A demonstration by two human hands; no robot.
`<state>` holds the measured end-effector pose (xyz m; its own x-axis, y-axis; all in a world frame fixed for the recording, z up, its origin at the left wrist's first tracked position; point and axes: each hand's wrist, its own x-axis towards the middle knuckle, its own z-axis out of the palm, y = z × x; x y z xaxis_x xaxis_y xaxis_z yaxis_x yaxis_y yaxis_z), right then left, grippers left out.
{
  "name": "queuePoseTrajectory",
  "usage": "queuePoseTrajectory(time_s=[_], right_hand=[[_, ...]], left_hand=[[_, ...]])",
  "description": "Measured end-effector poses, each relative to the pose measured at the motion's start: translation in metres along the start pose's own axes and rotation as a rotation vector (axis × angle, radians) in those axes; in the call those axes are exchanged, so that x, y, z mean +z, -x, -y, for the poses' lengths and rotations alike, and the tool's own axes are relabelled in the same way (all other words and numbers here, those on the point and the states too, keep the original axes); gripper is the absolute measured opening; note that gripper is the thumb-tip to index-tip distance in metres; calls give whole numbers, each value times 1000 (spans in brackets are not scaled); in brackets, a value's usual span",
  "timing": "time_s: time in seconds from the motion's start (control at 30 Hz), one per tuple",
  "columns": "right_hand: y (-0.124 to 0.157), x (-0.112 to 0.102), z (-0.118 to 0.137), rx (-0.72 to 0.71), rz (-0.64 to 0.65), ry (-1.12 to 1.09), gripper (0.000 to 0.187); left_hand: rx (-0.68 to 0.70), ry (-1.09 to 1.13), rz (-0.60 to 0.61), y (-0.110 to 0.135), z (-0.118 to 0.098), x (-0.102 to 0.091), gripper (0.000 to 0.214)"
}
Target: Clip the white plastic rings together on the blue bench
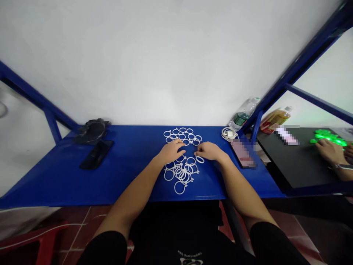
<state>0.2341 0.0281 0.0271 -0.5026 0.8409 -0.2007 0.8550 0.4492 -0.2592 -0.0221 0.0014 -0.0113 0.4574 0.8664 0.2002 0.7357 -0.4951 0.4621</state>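
Observation:
White curtain rings with small eyelets lie in two groups on the blue table. The far group (182, 137) spreads out near the wall, and the near pile (182, 175) overlaps itself closer to me. My left hand (171, 151) reaches over the near edge of the far group. Its thumb is apart from its fingers, and nothing shows held between them. To the right, my right hand (209, 151) has its fingers curled together at a white curtain ring (199, 159), which tilts just below the fingertips. The fingers partly hide their contact with this ring.
On the blue table (132, 176), a black phone (96, 155) and black bag (93, 130) lie left. A coiled white cable (229, 133), bottle (245, 114) and pink phone (243, 154) stand or lie right. Beyond the blue frame, another person's hand (329, 151) touches green lights (329, 137).

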Motion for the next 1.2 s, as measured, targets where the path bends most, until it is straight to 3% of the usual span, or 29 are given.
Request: queuePoseTrajectory(time_s=[0.1, 0.27, 0.33, 0.53, 0.73, 1.03, 1.2], right_hand=[[1, -2, 0, 11, 32, -4, 38], [0, -2, 0, -52, 27, -74, 20], [0, -1, 1, -95, -65, -145, 18], [-2, 7, 17, -355, -528, -478, 26], [-3, 18, 30, -433, -630, -546, 28], [-4, 22, 31, -510, -673, -439, 28], [-6, 21, 28, -411, -676, -322, 25]], left_hand=[[40, -7, 55, -1, 0, 2, 36], [26, -4, -9, -1, 3, 3, 34], [56, 36, -42, -1, 0, 2, 32], [154, 226, -225, -3, -17, 3, 22], [133, 326, -391, -4, -19, 1, 20], [172, 464, -294, -4, -18, -7, 16], [97, 368, -229, -3, -11, -15, 17]])
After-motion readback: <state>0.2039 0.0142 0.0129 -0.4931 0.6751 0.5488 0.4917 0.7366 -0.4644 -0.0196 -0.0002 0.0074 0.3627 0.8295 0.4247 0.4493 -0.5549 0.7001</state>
